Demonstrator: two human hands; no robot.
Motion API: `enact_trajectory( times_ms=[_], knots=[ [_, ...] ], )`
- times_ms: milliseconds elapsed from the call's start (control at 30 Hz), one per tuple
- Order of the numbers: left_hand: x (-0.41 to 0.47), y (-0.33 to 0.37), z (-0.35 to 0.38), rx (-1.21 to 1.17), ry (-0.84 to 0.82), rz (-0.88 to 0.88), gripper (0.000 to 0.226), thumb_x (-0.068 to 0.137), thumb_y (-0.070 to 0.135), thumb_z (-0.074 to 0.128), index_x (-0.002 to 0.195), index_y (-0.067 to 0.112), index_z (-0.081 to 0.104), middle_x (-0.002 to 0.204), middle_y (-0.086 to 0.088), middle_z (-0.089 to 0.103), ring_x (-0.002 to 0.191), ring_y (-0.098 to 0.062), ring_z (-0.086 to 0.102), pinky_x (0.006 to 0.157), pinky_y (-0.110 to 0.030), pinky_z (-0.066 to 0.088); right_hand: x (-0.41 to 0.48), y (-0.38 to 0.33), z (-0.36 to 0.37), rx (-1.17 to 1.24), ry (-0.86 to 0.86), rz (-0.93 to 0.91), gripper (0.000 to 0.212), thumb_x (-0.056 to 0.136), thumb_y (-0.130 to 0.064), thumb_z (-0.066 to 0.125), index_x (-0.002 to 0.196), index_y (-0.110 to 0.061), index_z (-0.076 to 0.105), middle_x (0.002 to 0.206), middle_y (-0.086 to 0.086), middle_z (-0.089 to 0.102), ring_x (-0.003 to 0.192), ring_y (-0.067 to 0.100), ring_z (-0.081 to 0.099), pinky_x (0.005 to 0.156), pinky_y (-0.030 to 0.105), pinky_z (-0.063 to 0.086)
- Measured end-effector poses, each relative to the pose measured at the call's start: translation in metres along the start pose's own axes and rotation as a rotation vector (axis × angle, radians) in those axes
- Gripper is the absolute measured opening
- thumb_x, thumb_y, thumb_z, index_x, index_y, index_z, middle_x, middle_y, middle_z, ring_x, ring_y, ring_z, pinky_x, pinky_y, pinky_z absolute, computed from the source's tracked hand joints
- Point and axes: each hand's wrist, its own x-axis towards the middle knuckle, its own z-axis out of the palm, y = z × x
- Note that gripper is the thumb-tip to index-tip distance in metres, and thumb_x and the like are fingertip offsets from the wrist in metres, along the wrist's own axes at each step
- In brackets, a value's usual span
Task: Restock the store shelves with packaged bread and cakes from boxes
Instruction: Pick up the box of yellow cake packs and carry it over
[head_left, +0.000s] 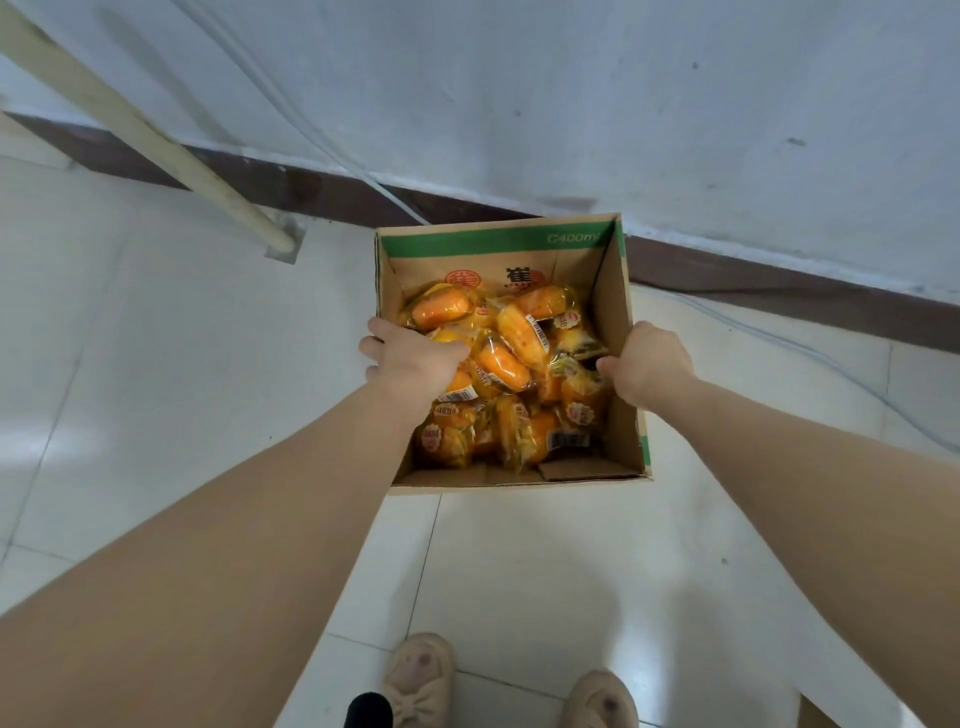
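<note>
An open cardboard box (621, 332) with a green band along its far rim stands on the white tiled floor by the wall. Several orange cakes in clear yellow wrappers (511, 358) fill its bottom. My left hand (410, 358) grips the box's left wall, thumb inside over the cakes and fingers curled round the outside. My right hand (652, 361) grips the right wall in the same way, its thumb inside the box. Both arms reach down from above.
A pale wooden pole (156, 140) leans at the left, its foot on the floor near the dark baseboard (779, 291). A thin white cable (810, 353) runs along the floor to the right. My slippered feet (421, 680) are below the box.
</note>
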Motion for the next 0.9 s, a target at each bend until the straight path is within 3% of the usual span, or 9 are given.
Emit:
enact_trajectory(
  times_ms=[67, 167, 300, 400, 600, 733, 900],
  knots=[
    [0.002, 0.005, 0.002, -0.068, 0.015, -0.056, 0.104, 0.074, 0.041, 0.076, 0.148, 0.013, 0.007, 0.15, -0.009, 0.019, 0.134, -0.032, 0.032, 0.106, -0.042, 0.038, 0.004, 0.002, -0.002, -0.071, 0.007, -0.01, 0.03, 0.094, -0.013, 0.055, 0.12, 0.001, 0.051, 0.103, 0.015, 0.056, 0.081, 0.024, 0.049, 0.067, 0.027, 0.042],
    [0.0, 0.009, 0.002, -0.065, -0.001, -0.105, 0.107, 0.069, 0.054, 0.075, 0.147, 0.013, 0.013, 0.147, -0.008, 0.021, 0.132, -0.031, 0.034, 0.102, -0.041, 0.04, 0.0, 0.002, -0.002, -0.109, 0.011, -0.021, 0.023, 0.092, -0.001, 0.05, 0.115, 0.002, 0.053, 0.095, 0.013, 0.051, 0.079, 0.024, 0.049, 0.066, 0.027, 0.044],
    [-0.015, 0.006, -0.013, -0.077, 0.003, -0.128, 0.108, 0.067, 0.056, 0.076, 0.146, 0.013, 0.016, 0.145, -0.01, 0.023, 0.132, -0.031, 0.034, 0.101, -0.041, 0.041, -0.019, -0.003, -0.016, -0.058, 0.045, -0.039, 0.022, 0.092, -0.002, 0.05, 0.113, -0.001, 0.056, 0.097, 0.014, 0.056, 0.082, 0.026, 0.055, 0.071, 0.031, 0.051],
    [-0.037, 0.011, -0.042, -0.111, 0.028, -0.143, 0.109, 0.066, 0.056, 0.077, 0.145, 0.013, 0.016, 0.144, -0.01, 0.024, 0.131, -0.03, 0.034, 0.101, -0.041, 0.04, -0.044, -0.014, -0.043, -0.046, 0.06, -0.067, 0.019, 0.092, -0.007, 0.052, 0.11, -0.003, 0.058, 0.095, 0.013, 0.059, 0.079, 0.026, 0.057, 0.063, 0.03, 0.049],
    [-0.104, 0.041, -0.144, -0.106, 0.135, -0.107, 0.109, 0.061, 0.058, 0.078, 0.142, 0.011, 0.023, 0.14, -0.011, 0.026, 0.129, -0.032, 0.034, 0.102, -0.045, 0.04, -0.127, -0.048, -0.125, 0.035, 0.079, -0.174, 0.012, 0.094, -0.011, 0.05, 0.085, -0.007, 0.057, 0.081, 0.009, 0.054, 0.068, 0.024, 0.052, 0.046, 0.022, 0.03],
    [-0.165, 0.061, -0.232, -0.127, 0.202, -0.045, 0.095, 0.07, 0.052, 0.076, 0.14, 0.012, 0.025, 0.141, -0.014, 0.027, 0.13, -0.034, 0.032, 0.101, -0.045, 0.037, -0.196, -0.077, -0.189, 0.098, 0.104, -0.219, 0.03, 0.092, -0.011, 0.051, 0.062, -0.01, 0.045, 0.062, 0.003, 0.046, 0.055, 0.015, 0.045, 0.044, 0.019, 0.027],
    [-0.227, 0.075, -0.331, -0.359, 0.18, 0.002, 0.101, 0.062, 0.05, 0.081, 0.138, 0.021, 0.022, 0.143, -0.014, 0.033, 0.13, -0.038, 0.036, 0.104, -0.055, 0.039, -0.288, -0.119, -0.261, 0.123, 0.17, -0.298, 0.03, 0.088, -0.008, 0.051, 0.059, -0.011, 0.045, 0.059, 0.003, 0.045, 0.053, 0.013, 0.041, 0.042, 0.021, 0.025]
  ],
)
